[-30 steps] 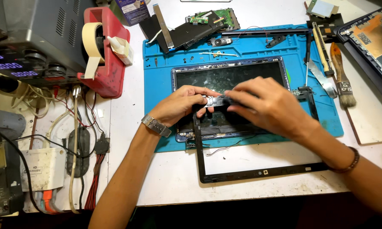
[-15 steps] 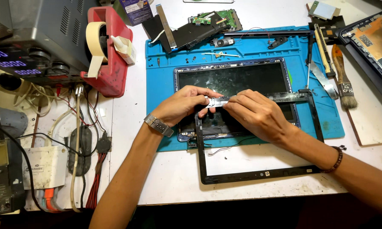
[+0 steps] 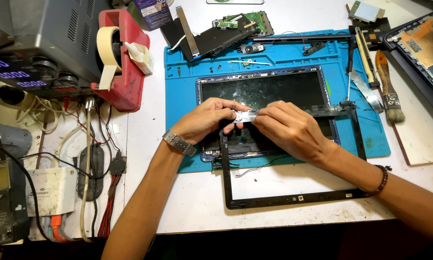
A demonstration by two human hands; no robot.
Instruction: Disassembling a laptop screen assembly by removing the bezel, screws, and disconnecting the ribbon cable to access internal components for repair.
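Cables (image 3: 89, 159) in white, black and red trail over the white bench far to the left of the hands, below a dark bench instrument (image 3: 38, 43) with lit purple readouts. Closer in, up and to the left of the left hand, a red tape dispenser (image 3: 127, 62) carries a roll of cream masking tape (image 3: 108, 53). The left hand (image 3: 209, 120), with a metal watch (image 3: 179, 143) on its wrist, and the right hand (image 3: 288, 130), with a dark bead bracelet (image 3: 377, 180) on its wrist, meet fingertip to fingertip over a blue work mat (image 3: 187, 91). Between them they pinch a small silver metal strip (image 3: 245, 115), thin, flat and short, held level at the top left corner of a black screen bezel (image 3: 293, 200); both hands are closed on it, thumbs and forefingers clamped at either end. The bezel is a thin, empty rectangular frame, its far edge lifted under the hands and its near edge lying on the bench below them. Beneath the hands lies a dark laptop display panel (image 3: 264, 91), glossy and smudged. Above the hands sit a black laptop part (image 3: 211, 38) with a green circuit board (image 3: 240, 20). Well to the right of the right hand lie a metal spatula (image 3: 365, 94) and a wooden-handled brush (image 3: 388, 89), and beyond them an opened laptop shell (image 3: 426, 48).
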